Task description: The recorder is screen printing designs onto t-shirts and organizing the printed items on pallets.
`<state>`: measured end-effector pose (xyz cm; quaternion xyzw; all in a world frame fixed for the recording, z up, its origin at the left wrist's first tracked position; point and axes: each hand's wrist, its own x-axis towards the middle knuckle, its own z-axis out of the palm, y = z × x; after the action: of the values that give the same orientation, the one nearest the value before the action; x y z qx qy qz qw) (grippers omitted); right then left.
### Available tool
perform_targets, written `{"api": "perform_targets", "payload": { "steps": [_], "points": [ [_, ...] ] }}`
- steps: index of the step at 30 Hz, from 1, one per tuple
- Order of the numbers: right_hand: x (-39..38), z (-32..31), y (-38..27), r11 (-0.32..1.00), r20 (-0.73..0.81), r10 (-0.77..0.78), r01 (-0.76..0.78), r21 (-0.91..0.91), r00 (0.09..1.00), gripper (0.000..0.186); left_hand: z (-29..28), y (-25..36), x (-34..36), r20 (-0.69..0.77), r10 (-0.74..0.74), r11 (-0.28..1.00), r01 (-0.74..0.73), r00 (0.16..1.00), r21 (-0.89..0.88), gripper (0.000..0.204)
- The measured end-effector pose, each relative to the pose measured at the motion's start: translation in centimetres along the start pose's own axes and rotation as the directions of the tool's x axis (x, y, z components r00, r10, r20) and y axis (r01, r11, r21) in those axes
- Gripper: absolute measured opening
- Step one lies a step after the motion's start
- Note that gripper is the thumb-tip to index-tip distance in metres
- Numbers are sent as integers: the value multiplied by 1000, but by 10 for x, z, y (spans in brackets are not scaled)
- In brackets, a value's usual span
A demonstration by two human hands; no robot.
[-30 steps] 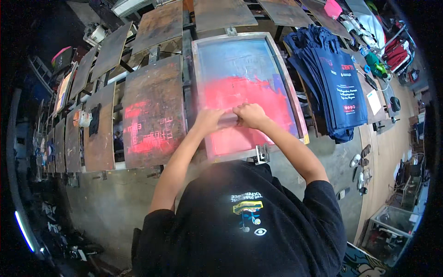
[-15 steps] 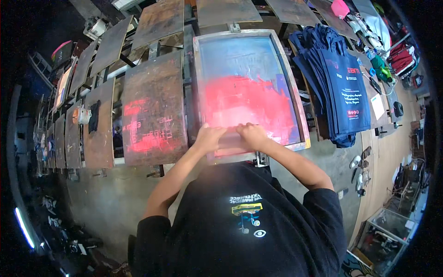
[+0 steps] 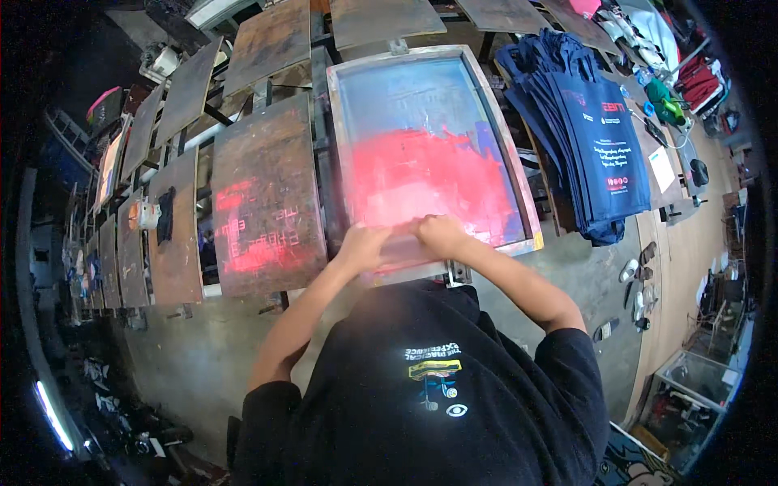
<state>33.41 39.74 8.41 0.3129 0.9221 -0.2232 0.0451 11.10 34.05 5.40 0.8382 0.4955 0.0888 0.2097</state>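
Note:
A screen-printing frame [image 3: 429, 53] lies in front of me, its mesh blue at the far end. Bright pink-red ink [image 3: 429, 174] coats the middle and near part of that mesh. At the frame's near end, my left hand [image 3: 365, 246] and my right hand [image 3: 444, 237] are side by side, fingers curled closed over a squeegee [image 3: 399, 241]. Only a short, pinkish, blurred stretch of it shows between them; my hands hide the rest, and its blade cannot be made out. A metal clamp [image 3: 458, 274] sits under the frame's near edge.
Left of the frame is a brown board [image 3: 267, 162] with pink print marks. More boards [image 3: 182, 235] run off leftward, one bearing a small pot [image 3: 146, 215] and a dark cloth. Navy tote bags [image 3: 596, 146] are stacked at the right. Shoes [image 3: 632, 271] lie on the floor.
The whole view has shifted slightly, with the frame and boards a little further left. Both hands keep their grip at the frame's near end.

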Motion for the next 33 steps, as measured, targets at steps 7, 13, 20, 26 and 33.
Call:
{"api": "perform_targets", "payload": {
  "steps": [7,13,20,26,33],
  "points": [
    [35,1,35,996,-132,18,-29,-80,991,41,-7,-25,27,-168,-65,995,77,984,67,59],
    [37,-16,28,995,-201,22,-41,-90,979,39,-26,-28,40,-185,19,998,-9,983,55,60],
    [15,8,26,990,-29,-125,126,64,992,35,1,1,6,93,-125,991,129,988,-41,64],
    [36,-2,33,993,-261,-104,85,-83,960,28,-11,-12,23,-231,-50,967,105,972,231,42],
    [52,-13,43,967,-300,-176,108,-229,938,17,-29,-4,31,-267,-114,954,181,957,241,41]
  ]
}}
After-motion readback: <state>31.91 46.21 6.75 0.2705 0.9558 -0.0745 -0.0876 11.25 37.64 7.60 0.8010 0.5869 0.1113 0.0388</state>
